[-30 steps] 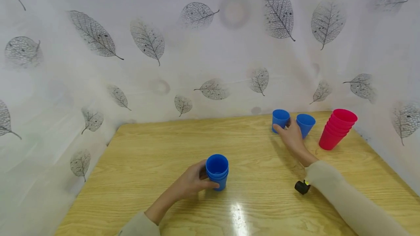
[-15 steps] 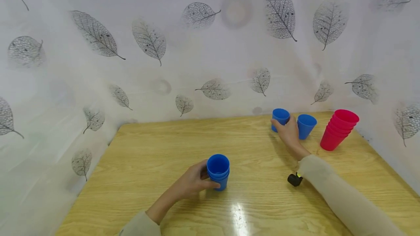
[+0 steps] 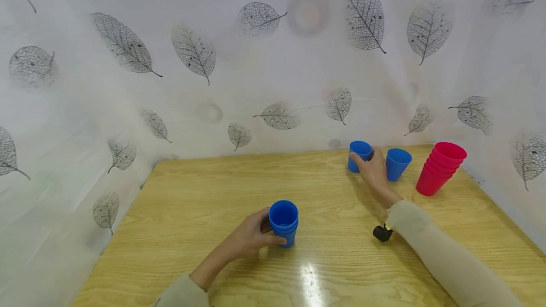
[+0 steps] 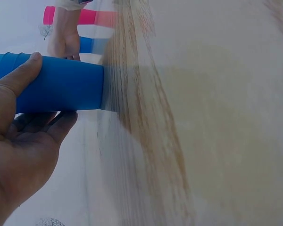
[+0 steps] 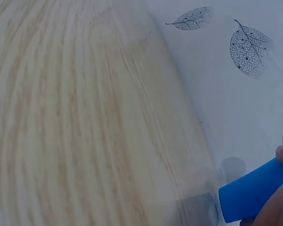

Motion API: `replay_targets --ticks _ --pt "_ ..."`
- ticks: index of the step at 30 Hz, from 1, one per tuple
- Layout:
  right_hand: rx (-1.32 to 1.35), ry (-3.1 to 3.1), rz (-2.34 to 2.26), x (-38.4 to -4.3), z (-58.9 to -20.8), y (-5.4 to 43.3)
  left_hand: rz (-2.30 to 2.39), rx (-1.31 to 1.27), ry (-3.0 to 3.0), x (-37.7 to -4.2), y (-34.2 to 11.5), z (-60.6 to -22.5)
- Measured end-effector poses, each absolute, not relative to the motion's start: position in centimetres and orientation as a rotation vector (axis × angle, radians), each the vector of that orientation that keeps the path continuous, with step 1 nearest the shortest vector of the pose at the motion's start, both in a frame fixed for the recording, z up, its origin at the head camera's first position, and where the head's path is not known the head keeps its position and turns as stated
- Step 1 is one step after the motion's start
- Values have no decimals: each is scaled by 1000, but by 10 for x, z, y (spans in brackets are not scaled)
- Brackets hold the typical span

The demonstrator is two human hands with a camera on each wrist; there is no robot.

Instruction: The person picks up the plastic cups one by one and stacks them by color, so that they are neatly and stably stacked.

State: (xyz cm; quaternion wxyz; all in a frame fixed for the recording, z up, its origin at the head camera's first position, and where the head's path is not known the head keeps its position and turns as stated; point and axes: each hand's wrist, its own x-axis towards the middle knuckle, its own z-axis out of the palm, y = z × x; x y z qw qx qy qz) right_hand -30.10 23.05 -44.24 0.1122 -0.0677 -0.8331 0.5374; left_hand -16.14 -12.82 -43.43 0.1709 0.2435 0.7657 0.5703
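My left hand (image 3: 250,235) grips a short stack of nested blue cups (image 3: 286,238), standing upright near the middle of the table. In the left wrist view the thumb lies along one side of the blue stack (image 4: 68,84) and the fingers along the other. At the back right, my right hand (image 3: 374,174) holds a single blue cup (image 3: 353,162) between thumb and fingers. That cup (image 5: 250,190) shows at the lower right corner of the right wrist view, close to the table top. Another blue cup (image 3: 397,165) stands just right of the right hand.
A leaning-looking stack of nested red cups (image 3: 434,176) stands at the right, beyond the blue cups. A black wrist camera (image 3: 382,233) hangs under the right sleeve. The wooden table (image 3: 204,188) meets a leaf-print curtain (image 3: 256,70) behind and at both sides.
My right hand has shifted slightly left with the blue cup, widening the gap to the other blue cup. The left hand and its stack stay in place.
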Motion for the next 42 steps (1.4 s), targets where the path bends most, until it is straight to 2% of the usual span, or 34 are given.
replay_targets --ticks 15,42 --pt "145 -2448 1670 -267 -419 218 1614 684 2164 -162 -128 -433" --pt "509 -2514 1815 -193 -373 169 1599 674 2194 -161 -129 -435"
